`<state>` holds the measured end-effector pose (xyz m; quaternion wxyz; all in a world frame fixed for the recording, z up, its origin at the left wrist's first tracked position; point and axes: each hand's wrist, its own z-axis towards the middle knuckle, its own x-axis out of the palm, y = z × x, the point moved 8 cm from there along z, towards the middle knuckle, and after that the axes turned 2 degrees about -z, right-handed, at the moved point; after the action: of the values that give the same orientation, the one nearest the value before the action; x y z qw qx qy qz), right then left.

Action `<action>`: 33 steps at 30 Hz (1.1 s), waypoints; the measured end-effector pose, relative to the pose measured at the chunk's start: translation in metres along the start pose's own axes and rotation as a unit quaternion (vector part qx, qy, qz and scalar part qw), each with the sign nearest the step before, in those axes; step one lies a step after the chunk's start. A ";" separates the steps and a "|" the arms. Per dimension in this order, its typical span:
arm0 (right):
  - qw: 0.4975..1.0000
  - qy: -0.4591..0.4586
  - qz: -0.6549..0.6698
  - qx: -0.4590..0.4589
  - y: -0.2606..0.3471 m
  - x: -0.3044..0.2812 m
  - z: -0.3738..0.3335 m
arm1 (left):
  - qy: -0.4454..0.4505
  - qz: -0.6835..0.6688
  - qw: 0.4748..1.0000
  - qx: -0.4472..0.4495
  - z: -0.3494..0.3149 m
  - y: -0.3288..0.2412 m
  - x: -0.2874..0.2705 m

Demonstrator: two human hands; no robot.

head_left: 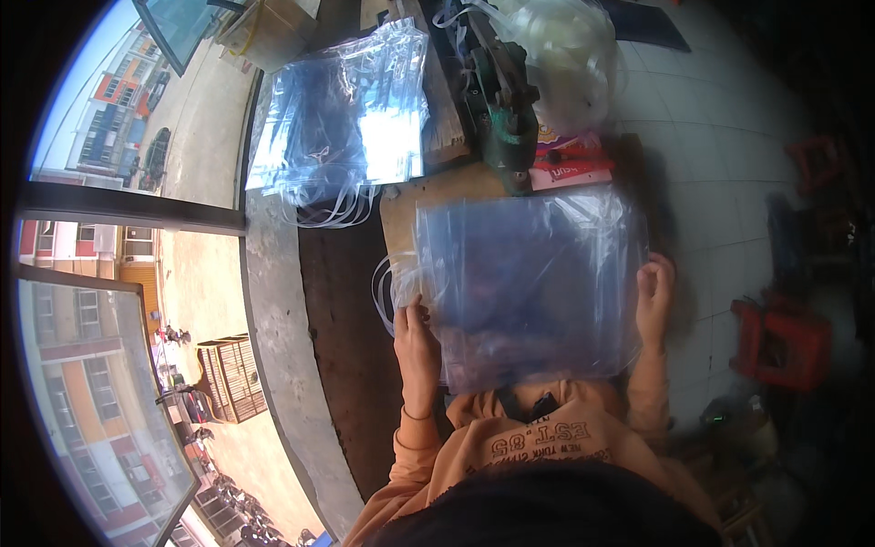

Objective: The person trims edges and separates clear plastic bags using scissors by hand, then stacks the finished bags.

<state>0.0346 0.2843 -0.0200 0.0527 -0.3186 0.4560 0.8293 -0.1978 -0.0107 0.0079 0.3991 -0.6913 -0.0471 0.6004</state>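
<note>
A clear plastic bag (529, 283) is spread flat in front of me, over the brown work surface and my lap. Pale loop handles (381, 296) stick out past its left side. My left hand (417, 351) has its fingertips closed on the bag's left side, close to the handles. At the right edge, my right hand (653, 296) pinches the film with its fingers curled. Farther off to the left lies a pile of similar clear bags (314, 118), shiny with glare, its handles hanging toward me.
A dark green machine (508, 128) stands beyond the bag. Beside it are a red and pink package (571, 173) and a bulging translucent sack (570, 68). A concrete sill (287, 310) and open window run along the left. Red stools (779, 342) stand on the tiled floor at right.
</note>
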 end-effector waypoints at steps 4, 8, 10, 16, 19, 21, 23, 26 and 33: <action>0.997 0.015 0.058 0.053 -0.015 0.004 -0.004 | 0.017 -0.125 0.992 0.013 0.001 -0.004 0.000; 0.994 0.016 0.078 0.079 -0.014 0.005 -0.004 | 0.136 -0.212 0.967 0.039 0.004 -0.009 0.010; 0.996 0.016 0.055 0.069 -0.016 0.004 -0.004 | 0.229 -0.098 0.966 0.076 0.007 -0.021 0.018; 0.999 0.001 0.013 0.048 -0.006 0.006 -0.002 | 0.105 0.038 0.984 0.141 -0.003 -0.016 0.013; 0.999 -0.003 -0.008 0.033 -0.004 0.005 -0.001 | 0.111 0.106 0.985 0.080 -0.003 -0.010 0.011; 0.999 -0.002 -0.016 0.029 -0.002 0.004 0.000 | 0.089 0.122 0.986 0.072 0.001 -0.022 0.002; 0.999 -0.002 -0.020 0.026 -0.002 0.004 0.000 | 0.054 0.085 0.991 0.083 0.004 -0.017 -0.003; 1.000 -0.002 -0.009 0.029 -0.002 0.006 0.000 | -0.059 0.120 0.991 0.027 0.009 -0.003 -0.019; 0.995 -0.008 -0.094 -0.008 0.004 0.008 0.002 | 0.025 0.153 0.988 0.022 0.001 -0.034 -0.014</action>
<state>0.0259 0.2817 -0.0206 0.1318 -0.3539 0.4167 0.8269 -0.1892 0.0049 0.0398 0.3191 -0.6964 0.0825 0.6375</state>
